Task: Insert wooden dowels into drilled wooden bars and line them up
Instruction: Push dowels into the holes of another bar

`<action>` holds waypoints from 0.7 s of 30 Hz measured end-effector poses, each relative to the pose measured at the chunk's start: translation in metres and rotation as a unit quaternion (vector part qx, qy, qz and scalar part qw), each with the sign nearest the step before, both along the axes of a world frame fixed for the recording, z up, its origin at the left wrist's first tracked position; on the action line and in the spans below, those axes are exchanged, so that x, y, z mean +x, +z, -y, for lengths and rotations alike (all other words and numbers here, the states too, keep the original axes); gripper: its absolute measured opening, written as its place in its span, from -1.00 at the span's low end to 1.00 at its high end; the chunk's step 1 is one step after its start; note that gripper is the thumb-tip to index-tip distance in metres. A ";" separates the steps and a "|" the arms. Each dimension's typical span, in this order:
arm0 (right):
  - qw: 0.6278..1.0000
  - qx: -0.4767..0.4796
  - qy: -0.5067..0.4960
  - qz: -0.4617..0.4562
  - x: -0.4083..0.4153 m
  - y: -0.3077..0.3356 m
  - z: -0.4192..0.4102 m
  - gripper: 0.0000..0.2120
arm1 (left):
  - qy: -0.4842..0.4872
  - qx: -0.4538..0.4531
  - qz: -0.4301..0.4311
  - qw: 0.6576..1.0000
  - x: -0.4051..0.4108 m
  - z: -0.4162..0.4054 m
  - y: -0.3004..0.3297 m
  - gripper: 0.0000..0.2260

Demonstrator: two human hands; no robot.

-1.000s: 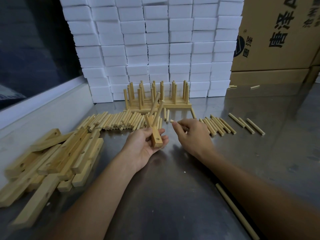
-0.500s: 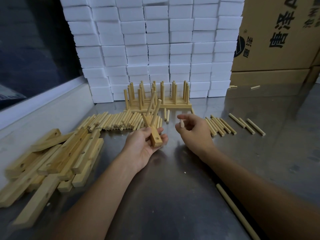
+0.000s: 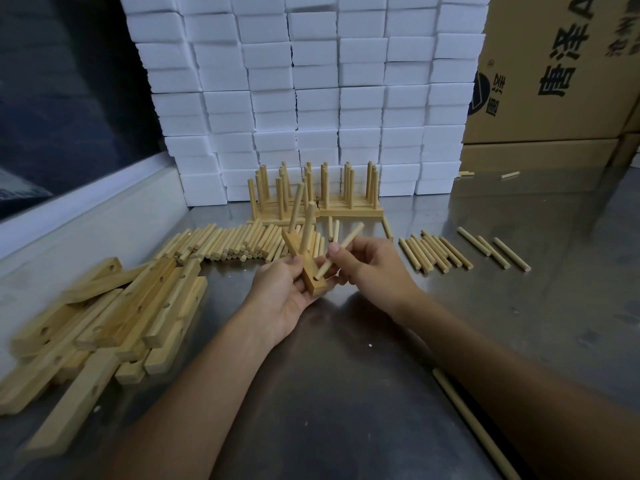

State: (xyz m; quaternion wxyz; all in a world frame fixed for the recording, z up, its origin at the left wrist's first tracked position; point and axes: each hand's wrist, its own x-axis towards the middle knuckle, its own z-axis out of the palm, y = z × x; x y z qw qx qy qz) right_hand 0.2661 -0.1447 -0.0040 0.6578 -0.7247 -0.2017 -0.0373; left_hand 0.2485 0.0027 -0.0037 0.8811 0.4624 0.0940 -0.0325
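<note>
My left hand [image 3: 284,289] grips a short drilled wooden bar [image 3: 308,271] above the steel table; two dowels stand in its far holes and the near hole is open. My right hand [image 3: 367,265] pinches a loose dowel [image 3: 341,249] whose lower tip sits just beside that near hole. Finished bars with upright dowels [image 3: 315,199] stand in a row at the back. Loose dowels lie in a pile [image 3: 228,244] to the left and a smaller group [image 3: 433,251] to the right.
A heap of drilled bars [image 3: 104,317] lies at the left. Stacked white foam blocks [image 3: 311,98] and cardboard boxes [image 3: 554,81] wall off the back. A long thin rod [image 3: 474,424] lies by my right forearm. A raised ledge [image 3: 86,216] runs along the left.
My right hand has picked a dowel from the right group and carried it left to the bar, tip now at the near hole. The left hand has kept the bar in place.
</note>
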 end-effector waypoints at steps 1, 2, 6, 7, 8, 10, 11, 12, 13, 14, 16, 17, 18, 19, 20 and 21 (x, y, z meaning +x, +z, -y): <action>1.000 -0.009 0.000 0.010 0.000 0.000 0.000 -0.78 | 0.000 0.001 0.002 1.000 0.000 0.000 0.000 -0.74; 1.000 -0.021 -0.003 0.020 0.000 0.000 -0.001 -0.78 | -0.001 0.002 0.003 1.000 0.001 0.000 0.000 -0.74; 0.984 -0.136 -0.034 0.111 -0.001 0.001 -0.001 -0.85 | 0.002 0.005 0.002 1.000 0.001 -0.001 -0.001 -0.75; 0.976 -0.162 -0.031 0.141 -0.002 0.002 -0.001 -0.89 | 0.002 0.007 0.002 1.000 0.001 -0.001 -0.001 -0.75; 0.968 -0.184 -0.024 0.170 -0.003 0.003 -0.002 -0.92 | 0.002 0.009 0.002 1.000 0.001 -0.001 -0.001 -0.75; 0.953 -0.217 -0.019 0.212 -0.005 0.003 -0.004 -0.91 | 0.008 0.012 -0.001 1.000 0.001 -0.001 -0.002 -0.75; 0.949 -0.225 -0.022 0.218 -0.005 0.002 -0.005 -0.87 | 0.011 0.013 -0.002 1.000 0.002 -0.001 -0.002 -0.75; 0.949 -0.227 -0.027 0.216 -0.005 0.002 -0.006 -0.83 | 0.013 0.015 -0.003 1.000 0.002 -0.001 -0.002 -0.75; 0.951 -0.222 -0.035 0.212 -0.005 0.001 -0.006 -0.80 | 0.014 0.016 -0.004 1.000 0.002 -0.001 -0.002 -0.75; 0.954 -0.213 -0.043 0.206 -0.004 0.001 -0.006 -0.78 | 0.015 0.017 -0.004 1.000 0.002 -0.001 -0.002 -0.75; 0.963 -0.182 -0.059 0.192 -0.004 -0.001 -0.006 -0.75 | 0.015 0.018 -0.006 1.000 0.001 -0.001 -0.002 -0.75; 0.966 -0.164 -0.063 0.187 -0.005 -0.001 -0.007 -0.75 | 0.015 0.018 -0.006 1.000 0.001 -0.001 -0.002 -0.75; 0.969 -0.151 -0.065 0.184 -0.005 -0.002 -0.007 -0.76 | 0.014 0.018 -0.007 1.000 0.000 -0.001 -0.001 -0.75; 0.970 -0.146 -0.063 0.182 -0.005 -0.002 -0.007 -0.77 | 0.013 0.019 -0.008 1.000 0.000 -0.001 -0.001 -0.75; 0.971 -0.146 -0.060 0.182 -0.004 -0.003 -0.008 -0.77 | 0.013 0.019 -0.008 1.000 -0.001 -0.001 0.000 -0.75; 0.970 -0.150 -0.054 0.182 -0.004 -0.003 -0.008 -0.78 | 0.013 0.019 -0.008 1.000 -0.001 0.000 0.000 -0.75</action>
